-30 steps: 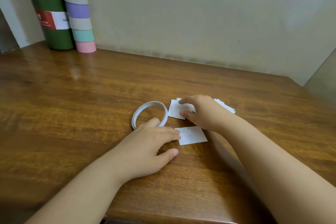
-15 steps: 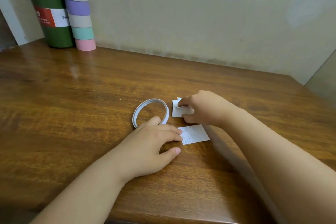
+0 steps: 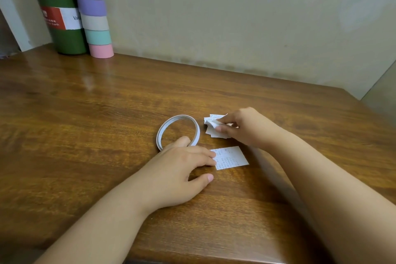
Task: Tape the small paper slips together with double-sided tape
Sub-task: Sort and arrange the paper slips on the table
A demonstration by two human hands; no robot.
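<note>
Your right hand [image 3: 246, 127] pinches a slip off the pile [image 3: 215, 127]; your left hand [image 3: 182, 169], fingers flat, pins the near slip [image 3: 231, 157], just toward you.

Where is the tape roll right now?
The tape roll lies flat mid-table in the head view, just beyond the left hand and left of the stack of paper slips.

One tape ring [image 3: 178, 129], one bottle [image 3: 60, 17] (green), two hands [image 3: 175, 176].

head view | looks forward and down | close over wooden table [image 3: 85, 135] | far wall perhaps near
</note>
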